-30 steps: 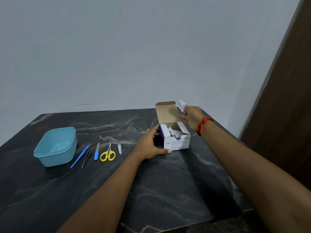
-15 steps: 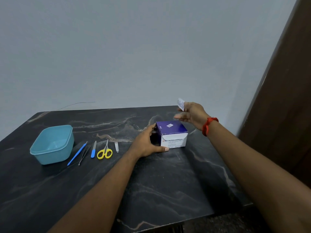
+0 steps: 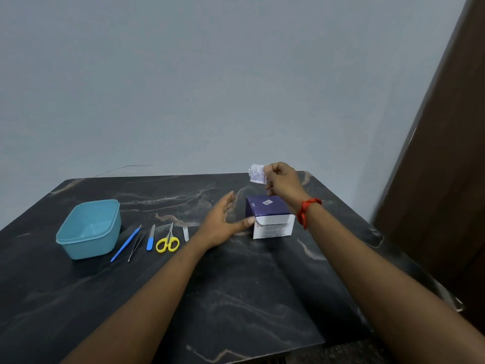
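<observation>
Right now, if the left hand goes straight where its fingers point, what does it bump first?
Probably the purple box: the open left hand sits beside it, thumb by its corner. The fingers aim along its side, so they may only graze it; depth is unclear.

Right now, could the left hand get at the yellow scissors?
Probably yes. The left hand is open and empty, and the yellow scissors lie close beside it on the table; only the small nail clipper lies between, flat enough to reach over.
</observation>
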